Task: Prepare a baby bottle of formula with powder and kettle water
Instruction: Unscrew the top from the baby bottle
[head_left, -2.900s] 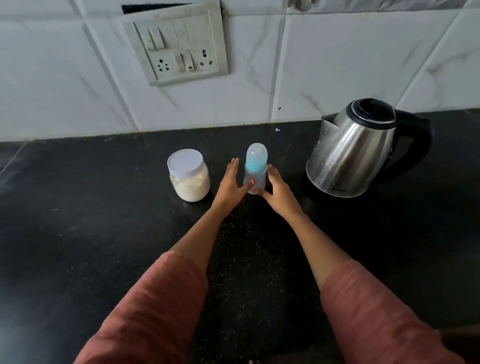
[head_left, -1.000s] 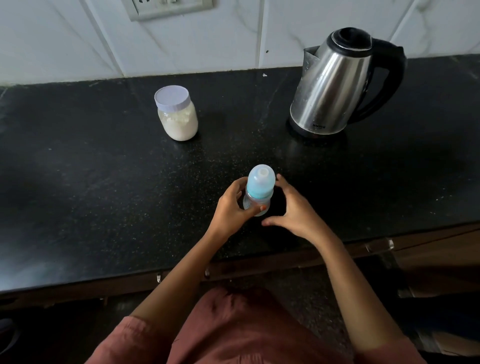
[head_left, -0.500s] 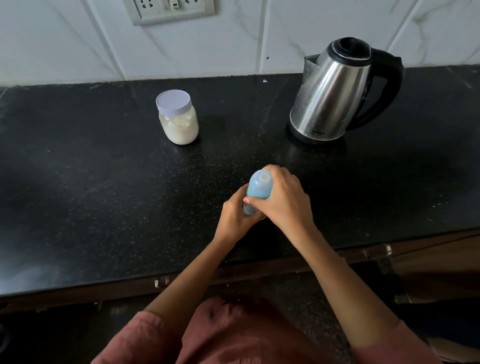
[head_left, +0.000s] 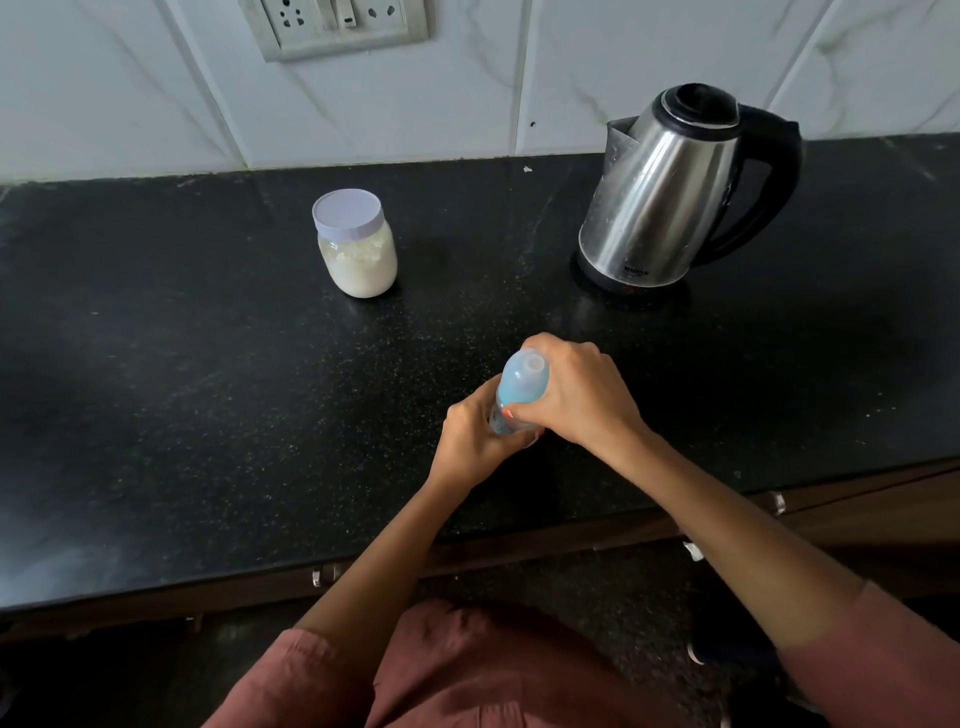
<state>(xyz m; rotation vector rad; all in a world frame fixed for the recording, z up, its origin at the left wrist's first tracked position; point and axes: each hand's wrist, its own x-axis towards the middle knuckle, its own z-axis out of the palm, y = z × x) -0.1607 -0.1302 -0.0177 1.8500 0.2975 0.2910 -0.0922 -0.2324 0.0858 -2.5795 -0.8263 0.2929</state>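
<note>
Baby bottle (head_left: 521, 397): near-centre of the black tabletop (head_left: 208, 389), just past its near edge, held in both hands. Pale blue cap (head_left: 525, 379) is on and the clear body shows below it.

Left hand (head_left: 470, 441): comes in from the near left with its fingers (head_left: 460, 413) wrapped round the lower body of the bottle in a firm grasp.

Right hand (head_left: 579, 397): comes in from the near right with its fingers (head_left: 550, 349) curled over the far side of the cap and the thumb pressed on the near side at the collar. It is grasping the cap. The hands cover the bottle base, so contact with the tabletop cannot be told.

Rust-coloured sleeves sit at mid-forearm on both arms.

Farther back, left of centre: a clear jar (head_left: 358, 265) of whitish powder stands upright with its pale screw lid (head_left: 347, 210) on, well apart from the bottle.

Far right: a steel kettle (head_left: 660, 192) stands upright on its base with the black lid closed, the spout facing left and the black handle to the right. It is well apart from the jar.

Behind everything: a white marble-pattern tile wall (head_left: 623, 62), with a socket and switch panel (head_left: 337, 26) at the top, left of centre.
</note>
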